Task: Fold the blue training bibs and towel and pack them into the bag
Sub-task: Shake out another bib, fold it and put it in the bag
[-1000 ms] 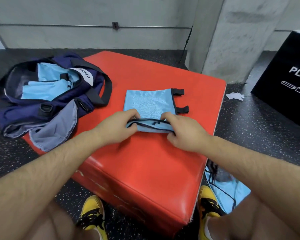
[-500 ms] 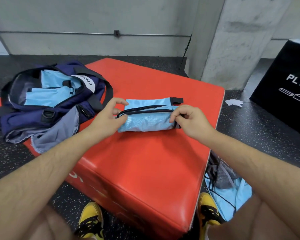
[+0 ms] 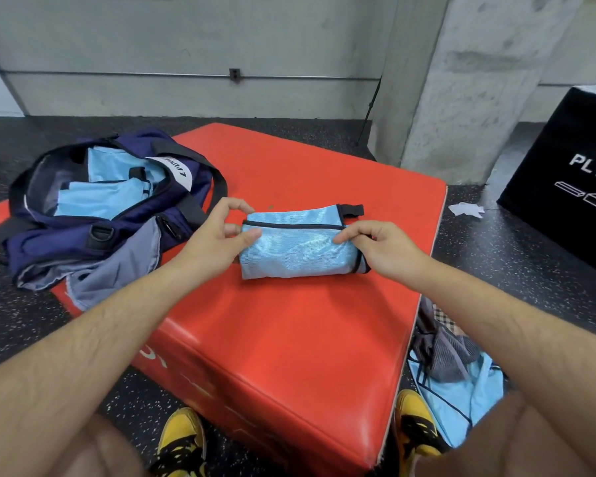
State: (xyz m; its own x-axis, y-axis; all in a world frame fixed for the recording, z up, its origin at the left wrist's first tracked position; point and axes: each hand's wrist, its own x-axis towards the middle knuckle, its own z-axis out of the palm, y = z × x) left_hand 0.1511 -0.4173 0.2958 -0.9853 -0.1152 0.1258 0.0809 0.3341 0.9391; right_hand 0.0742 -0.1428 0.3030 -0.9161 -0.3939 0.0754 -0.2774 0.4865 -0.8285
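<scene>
- Head view: a folded light-blue mesh training bib [image 3: 298, 247] with black trim lies across the top of a red padded vinyl block [image 3: 289, 342], towards its far half. A black tab sticks out at its far right corner.
- The left hand [image 3: 214, 235] is at the bib's left end. Its thumb tip lies on the cloth and its index finger arches above the upper left corner. The hand is blurred, so I cannot tell whether it grips the bib.
- The right hand [image 3: 384, 249] is at the bib's right end, fingers curled. Its index finger and thumb pinch the cloth at the black-trimmed edge.
- A navy fabric duffel bag [image 3: 83, 239] sits open on the block's far left corner, just left of the left hand. Its black straps hang loose and a white label faces up.
- Folded light-blue bibs [image 3: 100, 201] lie inside the bag.
- A heap of light-blue bibs [image 3: 475, 394] lies on the dark speckled floor [image 3: 516, 270] at the block's right side, with a grey striped towel [image 3: 444, 356] on top.
- Yellow-and-black shoes [image 3: 183, 438] show at the block's near edge.
- A black box with white "PLY" lettering [image 3: 572, 208] stands far right, near a concrete pillar [image 3: 461, 80].
- A crumpled white scrap [image 3: 467, 208] lies on the floor between the block and the box.
</scene>
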